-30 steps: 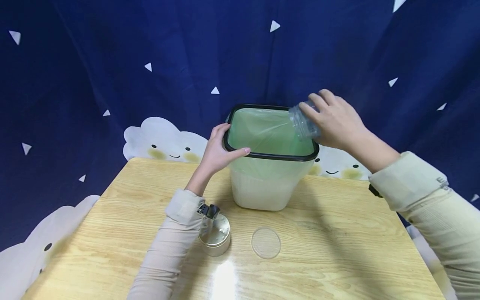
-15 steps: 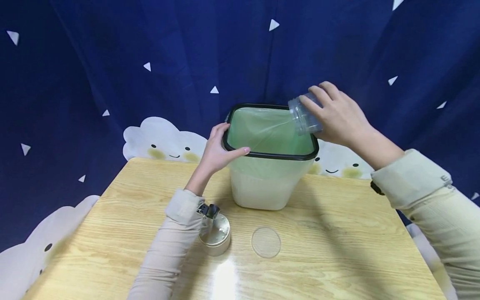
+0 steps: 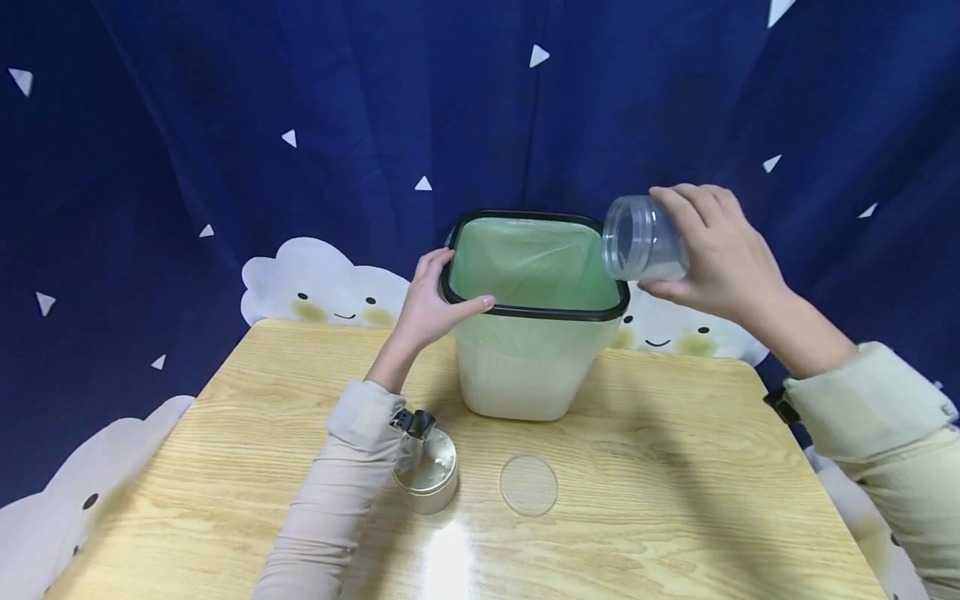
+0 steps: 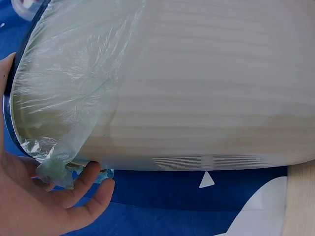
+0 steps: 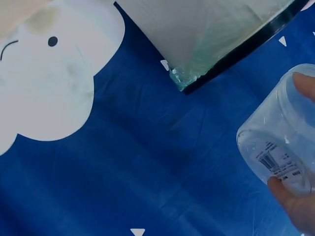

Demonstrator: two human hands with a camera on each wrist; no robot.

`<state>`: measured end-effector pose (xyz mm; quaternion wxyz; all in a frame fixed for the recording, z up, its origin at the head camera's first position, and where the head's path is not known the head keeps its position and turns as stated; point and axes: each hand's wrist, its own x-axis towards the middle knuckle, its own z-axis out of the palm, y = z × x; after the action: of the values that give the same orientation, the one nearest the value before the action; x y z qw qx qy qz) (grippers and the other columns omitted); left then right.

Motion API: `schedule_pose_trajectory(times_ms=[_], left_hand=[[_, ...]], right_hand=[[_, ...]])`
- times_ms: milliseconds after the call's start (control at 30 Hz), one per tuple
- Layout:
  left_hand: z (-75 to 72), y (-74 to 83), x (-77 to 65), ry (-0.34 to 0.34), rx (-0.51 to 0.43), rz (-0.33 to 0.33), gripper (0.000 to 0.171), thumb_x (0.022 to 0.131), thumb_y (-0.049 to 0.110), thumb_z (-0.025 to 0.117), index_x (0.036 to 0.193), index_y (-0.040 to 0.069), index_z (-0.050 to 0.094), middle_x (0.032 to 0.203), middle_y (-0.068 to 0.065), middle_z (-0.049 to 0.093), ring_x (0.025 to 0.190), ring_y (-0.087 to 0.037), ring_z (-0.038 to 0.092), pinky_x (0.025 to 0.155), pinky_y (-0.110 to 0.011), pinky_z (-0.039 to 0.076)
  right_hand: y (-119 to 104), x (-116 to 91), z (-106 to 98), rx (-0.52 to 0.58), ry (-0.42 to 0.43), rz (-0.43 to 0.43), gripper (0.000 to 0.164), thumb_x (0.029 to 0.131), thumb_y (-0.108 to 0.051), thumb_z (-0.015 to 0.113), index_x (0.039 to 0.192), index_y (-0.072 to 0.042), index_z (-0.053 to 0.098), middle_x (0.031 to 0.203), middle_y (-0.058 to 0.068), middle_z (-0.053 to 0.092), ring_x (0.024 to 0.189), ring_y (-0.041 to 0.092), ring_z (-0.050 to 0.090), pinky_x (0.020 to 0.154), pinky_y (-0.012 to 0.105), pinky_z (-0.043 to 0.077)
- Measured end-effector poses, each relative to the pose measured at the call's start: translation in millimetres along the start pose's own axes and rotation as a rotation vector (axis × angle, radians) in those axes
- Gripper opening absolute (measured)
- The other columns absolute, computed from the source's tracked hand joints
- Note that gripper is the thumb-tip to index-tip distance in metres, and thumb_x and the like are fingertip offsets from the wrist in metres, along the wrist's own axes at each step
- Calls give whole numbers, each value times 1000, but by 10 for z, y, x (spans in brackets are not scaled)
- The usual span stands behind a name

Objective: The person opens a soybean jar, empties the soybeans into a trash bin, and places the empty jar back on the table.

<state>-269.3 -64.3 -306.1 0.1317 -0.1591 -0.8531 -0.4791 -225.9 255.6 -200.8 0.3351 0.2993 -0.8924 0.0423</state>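
Note:
A white trash bin (image 3: 517, 371) with a black rim (image 3: 555, 313) stands on the table, lined with a thin green bag (image 3: 525, 262). My left hand (image 3: 431, 312) grips the rim at its near left corner, thumb along the front edge; some gathered bag (image 4: 55, 172) lies by its fingers. Beside the bin's right rim, my right hand (image 3: 716, 250) holds a clear plastic jar (image 3: 637, 242) on its side, its lidless mouth facing left. Nothing shows inside the jar. A printed label (image 5: 278, 160) with a barcode is on its base.
A round clear lid (image 3: 528, 485) lies flat on the wooden table (image 3: 675, 517). To its left, a round metal tin (image 3: 429, 479) sits partly behind my left wrist. A dark blue curtain (image 3: 360, 108) hangs behind, with white cloud shapes at the table's edges.
My right hand has moved the jar to the right, from over the bin's opening to beside the rim, and turned its mouth from downward to sideways. The left hand keeps its grip.

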Motion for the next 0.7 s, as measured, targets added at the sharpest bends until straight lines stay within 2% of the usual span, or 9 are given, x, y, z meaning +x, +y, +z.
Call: schedule_pose_trajectory(times_ms=[200, 433, 700], left_hand=[[-8, -28, 14, -8, 2, -9, 87, 70, 41, 75, 138, 4, 35, 143, -6, 28, 130, -21, 28, 104, -39, 26], [-6, -50, 29, -15, 1, -9, 87, 70, 41, 74, 138, 4, 34, 143, -6, 27, 130, -22, 27, 104, -40, 26], [-4, -74, 52, -9, 5, -1, 87, 70, 39, 75, 137, 3, 35, 142, -8, 28, 130, -22, 28, 104, -39, 26]], right_hand=[[-31, -214, -17, 78, 48, 33, 94, 45, -24, 85, 127, 1, 45, 120, 24, 48, 109, 42, 40, 86, 55, 36], [-107, -461, -24, 150, 36, 162, 95, 41, -23, 88, 122, 4, 46, 114, 23, 51, 102, 40, 44, 78, 54, 37], [-176, -785, 96, 198, 80, 199, 96, 37, -20, 87, 119, 8, 45, 108, 26, 53, 96, 41, 47, 73, 53, 38]])
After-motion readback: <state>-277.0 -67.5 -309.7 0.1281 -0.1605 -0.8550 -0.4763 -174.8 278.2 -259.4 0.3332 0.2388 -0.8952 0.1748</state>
